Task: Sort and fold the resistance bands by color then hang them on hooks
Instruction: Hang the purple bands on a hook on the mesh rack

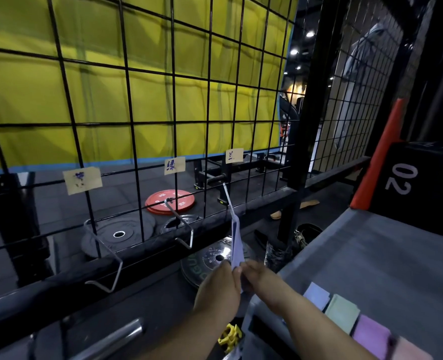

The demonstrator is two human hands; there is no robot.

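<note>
Wide shot first: the black wire grid [132,123] fills the view, yellow padding behind it, and the grey worktop [371,255] runs down the right side. Through the wires, a red plate [169,201] lies on the gym floor among darker ones. Along the worktop's near edge sits a row of folded bands: pale blue [316,296], green [342,317], purple [371,336] and pink [407,352] at the near corner. Three hooks stick out of the grid's lower rows: the left hook [117,274] and middle hook [178,215] are bare, and the right hook [228,198] carries the blue band [237,242], hanging down in a narrow strip. Both hands are on its bottom end! The left hand [219,287] wraps its fingers round the strip, and the right hand [256,275] pinches it from the other side, thumb against fingers, the two hands touching. Above each hook is a small paper tag; the right tag [234,155] sits over the loaded hook, though I can't vouch for its writing from here. Now the danger: this looks like the settling tug, and the band is elastic. Pull it too hard towards the body and the loop may ride along the wire and slip off the tip, which is hidden behind the strip. Let go under tension and it could snap upward, jump the hook or shake the fold loose. Four bands are waiting to go up.
</note>
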